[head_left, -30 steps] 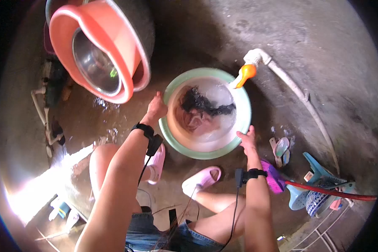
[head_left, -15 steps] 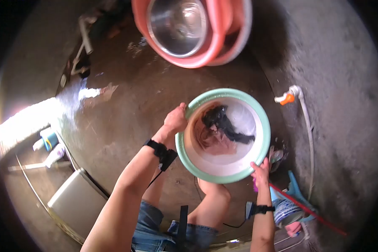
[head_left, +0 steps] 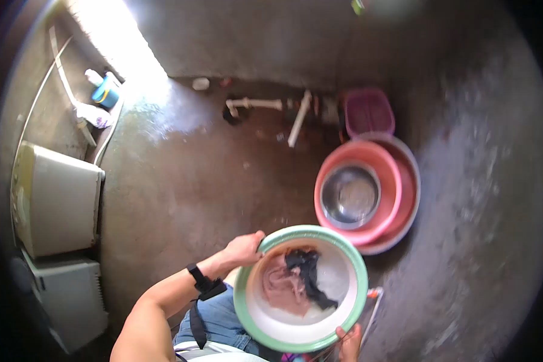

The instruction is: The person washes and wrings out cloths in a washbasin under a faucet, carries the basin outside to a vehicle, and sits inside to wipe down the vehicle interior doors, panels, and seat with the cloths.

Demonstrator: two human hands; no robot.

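A white basin with a green rim (head_left: 241,301) is held up in front of my body. My left hand (head_left: 245,248) grips the rim at its upper left, fingers closed over the edge. At the lower right my right hand (head_left: 349,342) holds the same rim, with its thumb on top; the lower part of this hand is cut off by the frame edge. Inside the basin, a pinkish-brown cloth (head_left: 279,286) and a dark cloth (head_left: 308,273) lie in whitish liquid.
Ahead right, a metal bowl (head_left: 350,196) sits in stacked pink basins (head_left: 391,192), with a purple basket (head_left: 370,112) behind. Pale pipes (head_left: 259,104) lie by the far wall. White appliances (head_left: 60,199) and a blue container (head_left: 106,93) stand left. A pipe with an orange-handled tap (head_left: 374,294) is at right.
My view has swung forward and left, bringing the stacked basins lower and the purple basket into sight. Both hands keep hold of the basin, which now appears lower in view.
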